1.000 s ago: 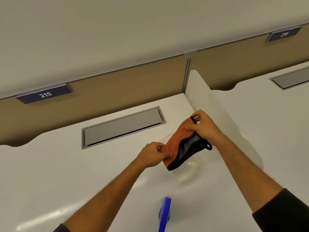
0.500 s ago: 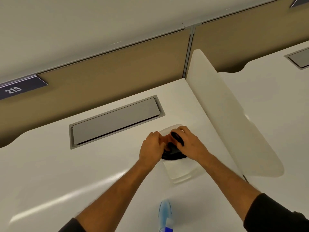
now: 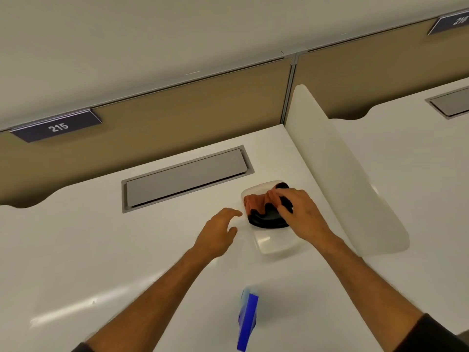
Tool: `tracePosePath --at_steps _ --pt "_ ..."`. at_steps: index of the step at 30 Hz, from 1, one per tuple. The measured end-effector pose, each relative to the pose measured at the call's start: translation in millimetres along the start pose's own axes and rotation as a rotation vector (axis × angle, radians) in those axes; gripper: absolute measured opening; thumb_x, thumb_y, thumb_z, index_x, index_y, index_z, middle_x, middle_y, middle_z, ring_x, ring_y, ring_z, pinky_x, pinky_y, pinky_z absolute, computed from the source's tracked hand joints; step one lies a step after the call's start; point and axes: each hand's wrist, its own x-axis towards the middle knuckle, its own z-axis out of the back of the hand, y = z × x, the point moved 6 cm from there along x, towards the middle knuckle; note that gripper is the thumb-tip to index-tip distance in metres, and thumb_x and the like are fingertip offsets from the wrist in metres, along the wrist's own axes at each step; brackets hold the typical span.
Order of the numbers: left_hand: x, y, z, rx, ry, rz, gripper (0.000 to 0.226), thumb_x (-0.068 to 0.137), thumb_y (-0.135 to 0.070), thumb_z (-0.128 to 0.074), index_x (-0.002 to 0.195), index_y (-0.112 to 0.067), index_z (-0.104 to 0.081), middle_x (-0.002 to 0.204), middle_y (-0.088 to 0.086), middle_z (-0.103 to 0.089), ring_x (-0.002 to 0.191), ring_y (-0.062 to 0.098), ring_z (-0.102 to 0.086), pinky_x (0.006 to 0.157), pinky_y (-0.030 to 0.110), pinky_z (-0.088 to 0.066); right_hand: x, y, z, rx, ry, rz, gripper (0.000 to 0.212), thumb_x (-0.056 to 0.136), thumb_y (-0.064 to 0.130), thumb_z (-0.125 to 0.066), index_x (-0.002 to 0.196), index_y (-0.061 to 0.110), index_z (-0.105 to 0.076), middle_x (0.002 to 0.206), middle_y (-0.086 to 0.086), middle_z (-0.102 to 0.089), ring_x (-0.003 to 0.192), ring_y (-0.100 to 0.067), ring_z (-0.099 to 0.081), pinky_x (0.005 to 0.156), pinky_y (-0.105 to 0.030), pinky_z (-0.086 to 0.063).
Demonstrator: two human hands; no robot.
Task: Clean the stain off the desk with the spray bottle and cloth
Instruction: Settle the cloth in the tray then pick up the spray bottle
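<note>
An orange and black cloth [image 3: 258,201] lies bunched in a clear plastic tray [image 3: 275,246] on the white desk [image 3: 106,250]. My right hand [image 3: 302,212] rests on the cloth's right side, fingers pressed on it. Just left of the tray, my left hand [image 3: 218,233] hovers with its fingers apart and nothing in it. A blue spray bottle [image 3: 247,321] stands near the desk's front edge, seen from above and blurred. No stain shows on the desk.
A grey cable hatch [image 3: 185,177] is set into the desk behind my hands. A white divider panel [image 3: 347,174] stands right of the tray, with a second desk beyond it. A tan partition [image 3: 165,123] with a 215 sign [image 3: 57,127] closes the back.
Both hands lowered the cloth from the air into the tray. My left hand has since let go and pulled back to the left. My right hand stays on the cloth.
</note>
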Motion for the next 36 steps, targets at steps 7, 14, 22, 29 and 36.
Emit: tracePosePath --at_steps 7,14,22,29,36 --pt "-103 30 -27 0.126 0.281 0.030 0.056 0.097 -0.020 -0.068 0.148 -0.033 -0.047 0.157 -0.007 -0.046 0.140 0.015 -0.045 0.112 0.032 -0.040 -116 31 -50 0.099 0.503 0.000 0.064 0.091 0.011 -0.064 0.136 0.051 -0.041 0.139 0.020 -0.048 0.123 -0.004 -0.047 0.095 -0.022 -0.043" --pt "-159 7 -52 0.052 0.376 -0.017 0.088 0.083 -0.027 -0.084 0.156 -0.031 -0.034 0.160 -0.005 -0.042 0.141 0.018 -0.044 0.112 0.036 -0.042 -169 59 -68 0.205 0.530 -0.011 0.087 0.079 0.031 -0.080 0.137 0.062 -0.023 0.148 0.013 -0.041 0.125 -0.014 -0.047 0.092 -0.028 -0.050" --pt "-173 -29 -46 -0.223 0.123 -0.029 0.053 0.086 -0.023 -0.082 0.134 -0.017 -0.059 0.118 -0.003 -0.070 0.105 0.016 -0.067 0.096 0.032 -0.057 -183 87 -58 0.355 0.282 -0.054 0.070 0.078 0.031 -0.081 0.137 0.035 -0.043 0.127 0.009 -0.056 0.113 -0.016 -0.058 0.087 -0.027 -0.055" --pt "-140 -86 26 -0.218 -0.108 -0.208 0.054 0.093 -0.029 -0.073 0.142 -0.023 -0.052 0.124 -0.004 -0.065 0.105 0.012 -0.061 0.092 0.024 -0.053 -155 119 25 0.454 -0.090 0.058 0.057 0.077 0.032 -0.082 0.124 0.038 -0.051 0.108 0.025 -0.061 0.099 0.001 -0.063 0.072 -0.007 -0.052" --pt "-78 -123 32 -0.225 -0.067 -0.290 0.050 0.097 -0.025 -0.069 0.144 -0.021 -0.053 0.136 0.006 -0.065 0.119 0.025 -0.062 0.102 0.039 -0.052 -120 97 51 0.465 -0.258 -0.029 0.054 0.079 0.025 -0.081 0.124 0.034 -0.053 0.109 0.015 -0.063 0.094 -0.003 -0.064 0.067 0.000 -0.046"
